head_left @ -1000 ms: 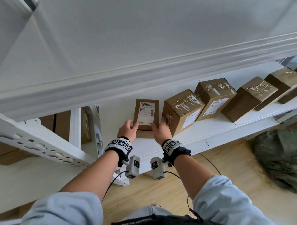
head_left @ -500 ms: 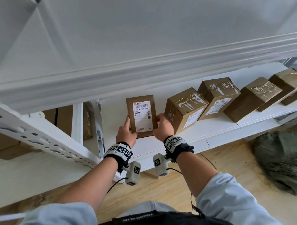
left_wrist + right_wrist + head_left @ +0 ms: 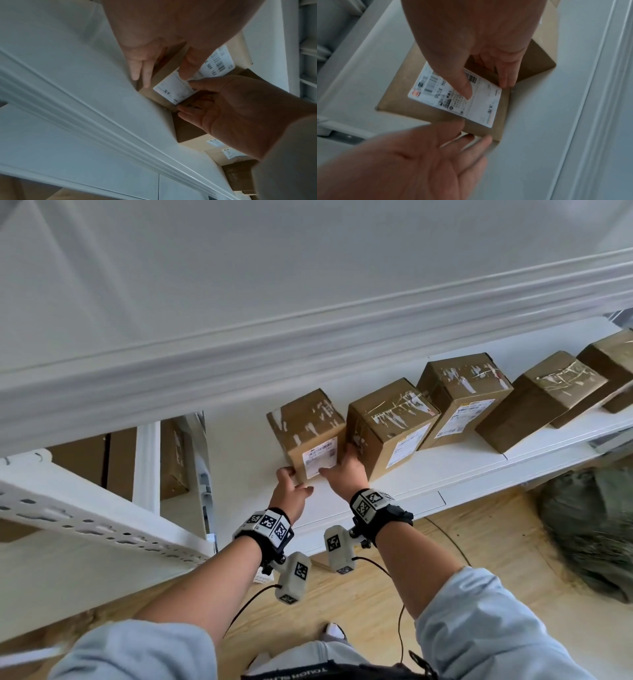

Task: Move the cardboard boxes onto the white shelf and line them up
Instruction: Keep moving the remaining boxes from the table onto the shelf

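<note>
While the white shelf (image 3: 428, 487) carries a row of taped cardboard boxes running toward two o'clock, the labelled cardboard box (image 3: 308, 429) stands at the row's eight o'clock end, just beside its neighbour box (image 3: 390, 422). Placing looks nearly done; next comes squaring it flush. Matte, sharp-edged board, glossy tape scraps, a smooth paper shipping label (image 3: 455, 97). The right hand (image 3: 342, 474) pinches its right edge, thumb on the label; the left hand (image 3: 291, 491) lies spread-fingered at the lower left corner.
</note>
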Action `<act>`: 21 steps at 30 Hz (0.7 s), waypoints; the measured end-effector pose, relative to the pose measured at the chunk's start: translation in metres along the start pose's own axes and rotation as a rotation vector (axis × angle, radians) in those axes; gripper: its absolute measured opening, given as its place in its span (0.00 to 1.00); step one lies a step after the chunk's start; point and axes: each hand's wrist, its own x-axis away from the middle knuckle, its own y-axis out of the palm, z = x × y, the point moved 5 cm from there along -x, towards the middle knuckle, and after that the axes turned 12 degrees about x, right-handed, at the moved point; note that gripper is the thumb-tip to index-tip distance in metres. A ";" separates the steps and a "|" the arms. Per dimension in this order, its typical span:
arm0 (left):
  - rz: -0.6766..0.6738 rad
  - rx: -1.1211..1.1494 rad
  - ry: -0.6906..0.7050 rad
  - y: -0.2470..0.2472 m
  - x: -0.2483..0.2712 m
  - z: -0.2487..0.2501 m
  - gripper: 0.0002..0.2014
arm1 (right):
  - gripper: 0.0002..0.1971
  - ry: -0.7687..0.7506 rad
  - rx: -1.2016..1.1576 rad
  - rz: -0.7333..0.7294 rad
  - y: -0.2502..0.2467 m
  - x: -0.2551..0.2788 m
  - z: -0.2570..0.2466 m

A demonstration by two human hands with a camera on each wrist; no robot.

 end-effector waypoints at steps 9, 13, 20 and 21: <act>-0.061 -0.221 0.080 0.026 -0.021 0.028 0.42 | 0.39 0.032 0.060 -0.103 0.013 -0.012 0.019; 0.015 -0.335 0.049 0.007 -0.015 0.015 0.41 | 0.29 0.022 0.126 -0.062 0.018 -0.005 0.026; -0.073 -0.559 0.112 -0.037 0.020 -0.008 0.33 | 0.28 -0.134 0.340 0.072 0.024 0.037 0.003; -0.094 -0.579 0.125 -0.043 0.028 -0.011 0.33 | 0.29 -0.161 0.395 0.093 0.027 0.047 -0.001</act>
